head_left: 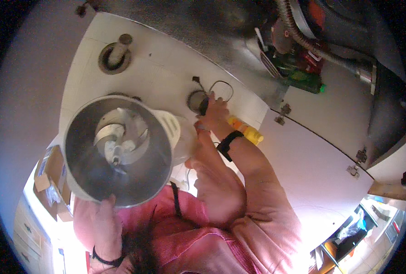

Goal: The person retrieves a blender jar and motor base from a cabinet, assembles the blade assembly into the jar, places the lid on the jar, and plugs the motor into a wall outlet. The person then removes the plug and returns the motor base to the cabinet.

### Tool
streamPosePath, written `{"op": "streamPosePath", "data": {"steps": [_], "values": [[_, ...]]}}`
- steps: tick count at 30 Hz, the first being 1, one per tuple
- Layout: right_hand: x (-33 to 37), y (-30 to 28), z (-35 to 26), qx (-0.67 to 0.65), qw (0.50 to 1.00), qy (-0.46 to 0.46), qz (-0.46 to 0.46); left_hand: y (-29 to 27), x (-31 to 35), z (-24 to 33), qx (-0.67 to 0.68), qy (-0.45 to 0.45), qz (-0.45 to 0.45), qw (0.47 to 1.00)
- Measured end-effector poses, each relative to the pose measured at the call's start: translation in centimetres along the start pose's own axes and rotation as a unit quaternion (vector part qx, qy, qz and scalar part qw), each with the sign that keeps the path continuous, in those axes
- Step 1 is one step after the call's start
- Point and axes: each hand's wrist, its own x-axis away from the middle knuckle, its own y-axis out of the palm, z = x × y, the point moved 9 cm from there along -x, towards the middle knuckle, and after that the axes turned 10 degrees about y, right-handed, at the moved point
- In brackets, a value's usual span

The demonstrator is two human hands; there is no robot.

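A large, deep metal bowl [82,150] with a pale rim and a pale side handle [168,130] is tilted so its inside faces up. Curved, shiny blade-like shapes [116,141] circle a hub at its bottom. My left hand [106,214] grips the near rim, thumb over the edge. Over to the right, my right hand [216,114] closes its fingers at the edge of a small dark round object [196,101] on the pale surface. A thin dark cord [221,84] loops beside that object. The fingers' undersides are hidden.
A mortar with a pestle [115,58] stands at the far left. Beside my right wrist lies a yellow bottle [248,130]. At the far right are a green bottle [303,80], a ribbed hose [298,36] and hinged door edges [282,114]. An open cardboard box [50,185] sits left.
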Motion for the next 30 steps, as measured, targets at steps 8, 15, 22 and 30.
{"op": "streamPosePath", "data": {"steps": [8, 15, 22, 30], "values": [[-0.9, -1.3, 2.5, -0.062, 0.998, -0.01, 0.011, 3.1, 1.2, -2.8, 0.492, -0.141, 0.075, 0.856], [5.9, -8.6, 10.1, -0.195, 0.976, -0.006, 0.1, 3.9, 0.0, -1.5, 0.604, -0.076, 0.03, 0.793], [20.7, -17.5, 18.4, -0.356, 0.891, 0.026, 0.28, 2.9, -0.4, -1.6, 0.652, -0.023, -0.027, 0.757], [35.1, -20.3, 26.7, -0.449, 0.824, 0.005, 0.344, -1.7, 8.4, -1.2, 0.753, 0.007, -0.082, 0.652]]}}
